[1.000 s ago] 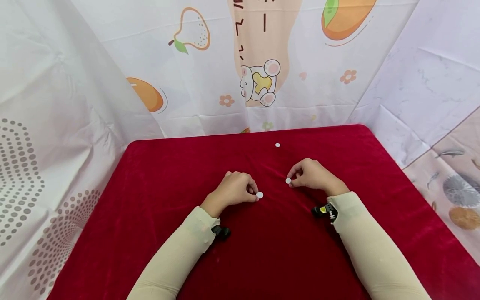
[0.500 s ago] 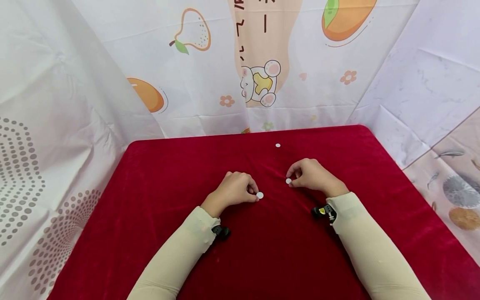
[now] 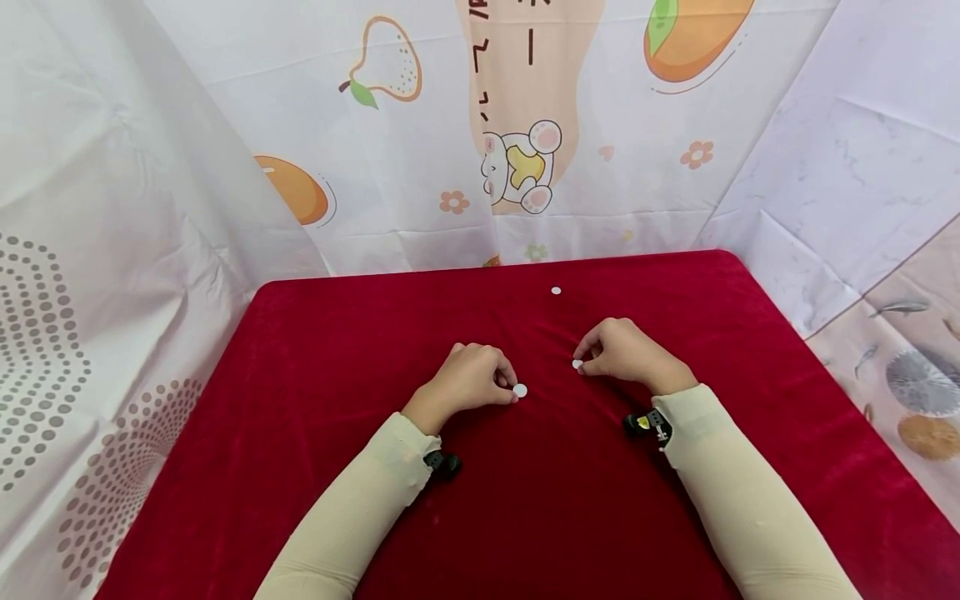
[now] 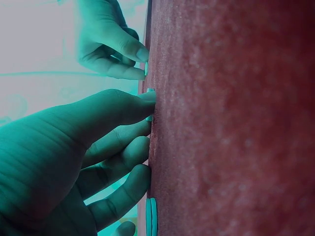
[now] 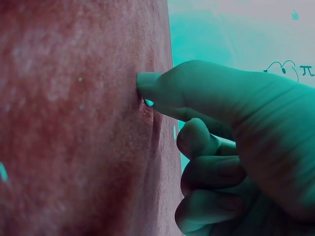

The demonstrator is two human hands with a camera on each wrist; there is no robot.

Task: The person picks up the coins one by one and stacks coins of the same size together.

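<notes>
My left hand (image 3: 472,379) pinches a small flat white disc (image 3: 521,390) between thumb and fingertips, low over the red cloth. To its right, my right hand (image 3: 628,354) has thumb and fingertips on a second white disc (image 3: 577,364), partly covered by them. In the right wrist view only a sliver of that disc (image 5: 148,102) shows below the thumb. A third white disc (image 3: 556,291) lies on the cloth beyond both hands. Beneath the left hand's curled fingers, the left wrist view shows two thin discs (image 4: 151,216) side by side at the cloth.
A red velvet cloth (image 3: 375,321) covers the table, with slight creases between the hands. Printed white curtains (image 3: 420,167) stand behind the table and along both sides. Small black cameras, such as the right wrist camera (image 3: 643,423), sit at the cuffs.
The right-hand disc has dropped slightly and shows less of its face between the fingers. My left hand and its disc stay where they were.
</notes>
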